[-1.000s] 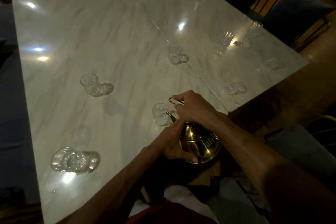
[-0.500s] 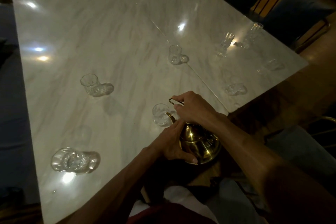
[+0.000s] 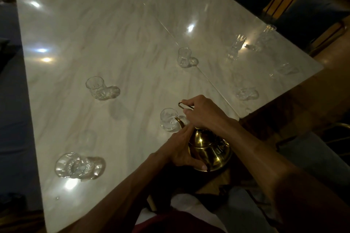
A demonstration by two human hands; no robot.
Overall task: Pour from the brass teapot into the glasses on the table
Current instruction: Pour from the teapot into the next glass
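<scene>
A shiny brass teapot (image 3: 210, 151) is at the near edge of the white marble table (image 3: 113, 34), tilted forward. Its curved spout tip sits over the rim of a small clear glass (image 3: 168, 120). My right hand (image 3: 204, 112) is closed around the teapot's thin wire handle above the lid. My left hand (image 3: 181, 150) cups the pot's left side and underside. Several more clear glasses stand spread over the table: one near left (image 3: 73, 164), one mid left (image 3: 96, 88), one in the centre (image 3: 183, 57). In this dim light I cannot make out any liquid stream.
More glasses stand toward the right edge: a tall one (image 3: 235, 46), another near the far corner (image 3: 267, 34), and two low ones (image 3: 245, 93) (image 3: 286, 69). Chairs with wooden frames (image 3: 280, 4) line the far right side. A seam runs diagonally across the marble.
</scene>
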